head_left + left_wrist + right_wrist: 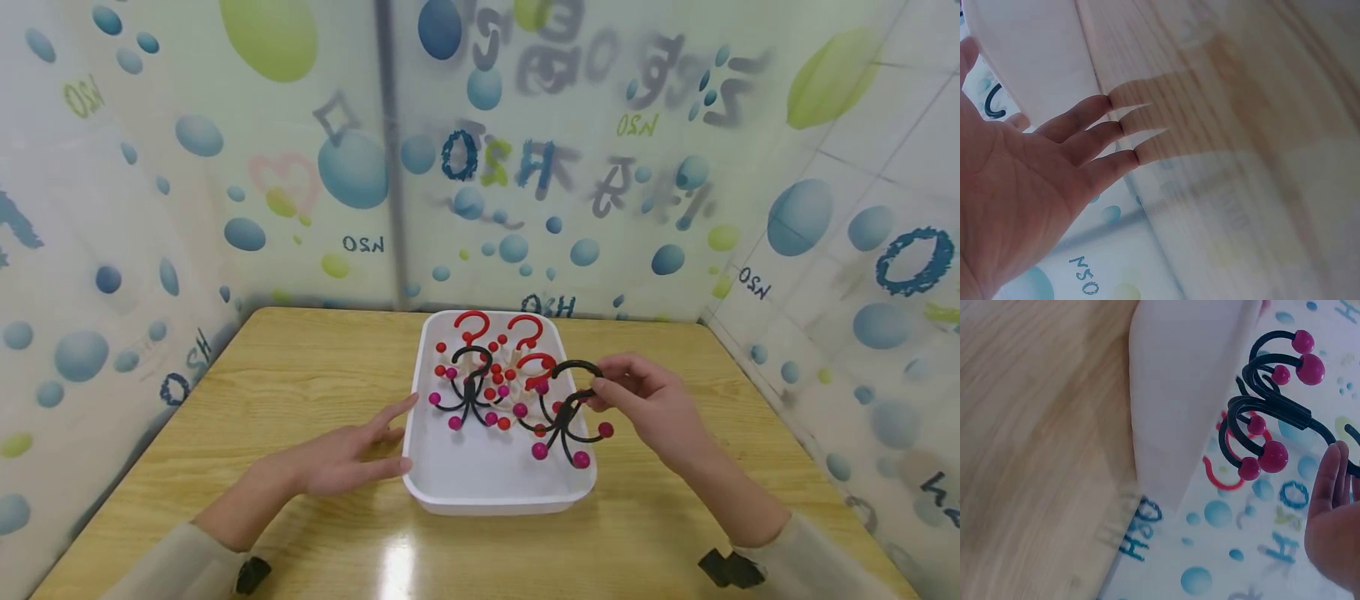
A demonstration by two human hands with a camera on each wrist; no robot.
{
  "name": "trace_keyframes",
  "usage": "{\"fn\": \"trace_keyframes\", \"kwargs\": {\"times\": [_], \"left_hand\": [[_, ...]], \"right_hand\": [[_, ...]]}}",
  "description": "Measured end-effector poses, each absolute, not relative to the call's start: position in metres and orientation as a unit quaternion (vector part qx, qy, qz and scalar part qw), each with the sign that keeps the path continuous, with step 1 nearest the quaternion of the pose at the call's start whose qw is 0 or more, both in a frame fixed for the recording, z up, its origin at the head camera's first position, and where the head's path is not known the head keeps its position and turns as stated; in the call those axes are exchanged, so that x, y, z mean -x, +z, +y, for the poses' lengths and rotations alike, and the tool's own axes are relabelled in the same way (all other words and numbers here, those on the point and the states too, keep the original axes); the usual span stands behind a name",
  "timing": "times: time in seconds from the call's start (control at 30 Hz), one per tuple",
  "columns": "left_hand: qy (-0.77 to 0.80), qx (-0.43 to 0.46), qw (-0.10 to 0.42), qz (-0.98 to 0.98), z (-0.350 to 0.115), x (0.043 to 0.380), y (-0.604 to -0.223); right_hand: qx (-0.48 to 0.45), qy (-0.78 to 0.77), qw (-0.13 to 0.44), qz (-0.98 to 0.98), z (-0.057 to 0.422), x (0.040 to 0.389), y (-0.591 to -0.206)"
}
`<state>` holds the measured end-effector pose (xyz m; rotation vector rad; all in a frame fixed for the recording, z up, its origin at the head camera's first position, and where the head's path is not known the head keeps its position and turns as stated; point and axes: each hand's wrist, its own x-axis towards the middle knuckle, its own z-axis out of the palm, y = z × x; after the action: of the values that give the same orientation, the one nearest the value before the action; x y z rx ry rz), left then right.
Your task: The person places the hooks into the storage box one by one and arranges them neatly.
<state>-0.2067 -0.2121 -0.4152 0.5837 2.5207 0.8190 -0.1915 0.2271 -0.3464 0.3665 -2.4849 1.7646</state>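
My right hand (660, 412) pinches the hooked handle of a black claw massager (564, 417) between thumb and fingers. Several curved prongs with pink balls spread from its lower end, over the right side of a white plastic tub (495, 500). In the right wrist view the same massager (1279, 409) hangs from the fingertips of the hand (1335, 525). At the tub's left wall, my left hand (341, 458) rests its spread fingers and thumb against the side, holding nothing. A second black massager (470, 396) with pink balls lies inside the tub.
Behind the black massagers, several red-hooked ones (525, 329) with red balls crowd the tub's far part. The tub stands on a wooden table (330, 358). Walls patterned with bubbles and lettering (483, 208) enclose the table at the back and sides.
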Motion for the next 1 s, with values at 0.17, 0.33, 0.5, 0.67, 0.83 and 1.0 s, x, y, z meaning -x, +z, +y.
{"fn": "trace_keyframes", "kwargs": {"times": [0.17, 0.33, 0.5, 0.67, 0.83, 1.0], "left_hand": [[0.296, -0.206, 0.215, 0.908, -0.211, 0.206, -0.415], [0.298, -0.207, 0.214, 0.907, -0.211, 0.206, -0.416], [0.299, -0.208, 0.210, 0.907, -0.212, 0.206, -0.416], [0.300, -0.209, 0.210, 0.907, -0.212, 0.207, -0.416], [0.301, -0.204, 0.213, 0.907, -0.211, 0.206, -0.415], [0.297, -0.202, 0.213, 0.909, -0.211, 0.205, -0.414]], "right_hand": [[-0.127, 0.573, -0.016, -0.809, 0.203, 0.196, -0.355], [-0.138, 0.570, -0.060, -0.808, 0.188, 0.200, -0.357], [-0.152, 0.557, -0.076, -0.813, 0.177, 0.202, -0.358], [-0.166, 0.542, -0.092, -0.819, 0.170, 0.205, -0.362], [-0.182, 0.522, -0.107, -0.826, 0.166, 0.209, -0.365], [-0.176, 0.507, -0.117, -0.836, 0.166, 0.214, -0.368]]}}
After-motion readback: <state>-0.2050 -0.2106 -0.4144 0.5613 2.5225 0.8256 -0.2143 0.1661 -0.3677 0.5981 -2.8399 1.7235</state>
